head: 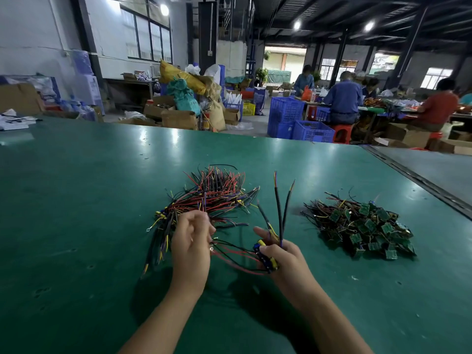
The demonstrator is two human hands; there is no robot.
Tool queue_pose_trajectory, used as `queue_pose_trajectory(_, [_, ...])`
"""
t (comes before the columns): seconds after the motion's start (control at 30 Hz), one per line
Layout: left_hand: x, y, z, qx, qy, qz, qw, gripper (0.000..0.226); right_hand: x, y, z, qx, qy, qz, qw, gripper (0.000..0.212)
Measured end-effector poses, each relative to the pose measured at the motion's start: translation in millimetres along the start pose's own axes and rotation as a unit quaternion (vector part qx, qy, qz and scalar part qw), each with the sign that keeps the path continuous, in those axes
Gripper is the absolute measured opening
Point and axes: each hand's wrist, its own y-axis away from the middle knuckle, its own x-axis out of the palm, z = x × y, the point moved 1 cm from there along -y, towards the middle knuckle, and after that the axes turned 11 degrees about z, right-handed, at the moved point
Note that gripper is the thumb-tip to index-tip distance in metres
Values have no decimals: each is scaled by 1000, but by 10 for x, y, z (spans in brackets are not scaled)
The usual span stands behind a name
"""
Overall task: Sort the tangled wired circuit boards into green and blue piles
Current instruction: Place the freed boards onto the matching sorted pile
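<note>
**Blue boards in the right hand, with their pile on the far side**

The right hand point(283, 259) grips a small cluster of blue boards point(265, 259), its fingers curled round them. Their black sheathed leads point(279, 213) stand up and away from the person, so the bundle's long axis runs nearly straight ahead. From the boards, red and black wires point(235, 254) trail left across the gap to the left hand point(191, 241). Its curled fingers seem to pinch their ends, though blur there makes this uncertain.

The green pile point(362, 228) lies to the right of the right hand, well apart from it on the table point(76, 200). The wire heap point(212, 198), with blue and yellow bits at its near-left end, lies ahead of the left hand, just beyond its fingertips.

So the holding hand is the one nearer the wrong pile. I judge that the blue boards must travel left and forward, away from the green pile. The wires strung between the hands will come along, and may snag the heap.
</note>
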Motion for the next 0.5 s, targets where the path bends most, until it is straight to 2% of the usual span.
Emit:
queue_pose_trajectory(0.03, [0,-4,6,-37,64,2,997,18,-4,2,9,7,1,24,1000,40])
queue_pose_trajectory(0.07, [-7,-9,6,-58,74,4,996,20,-15,-1,15,7,15,40,999,40])
queue_pose_trajectory(0.1, [-14,-14,19,-59,38,11,997,19,-27,2,27,3,38,45,998,38])
queue_pose_trajectory(0.17, [-38,10,60,-4,-144,49,988,13,-62,12,52,-11,98,36,995,32])
queue_pose_trajectory(0.27, [-3,64,80,72,-388,102,913,8,-85,31,101,-45,160,35,986,20])
queue_pose_trajectory(0.33, [36,94,100,86,-457,127,876,21,-90,27,105,-63,159,27,985,18])
queue_pose_trajectory(0.37, [47,99,102,95,-453,144,875,29,-90,24,96,-68,146,23,987,24])
queue_pose_trajectory(0.4, [50,99,82,94,-418,171,887,34,-91,18,85,-70,130,18,989,27])
queue_pose_trajectory(0.5, [76,120,22,12,-197,259,945,45,-80,21,76,-70,92,17,993,30])
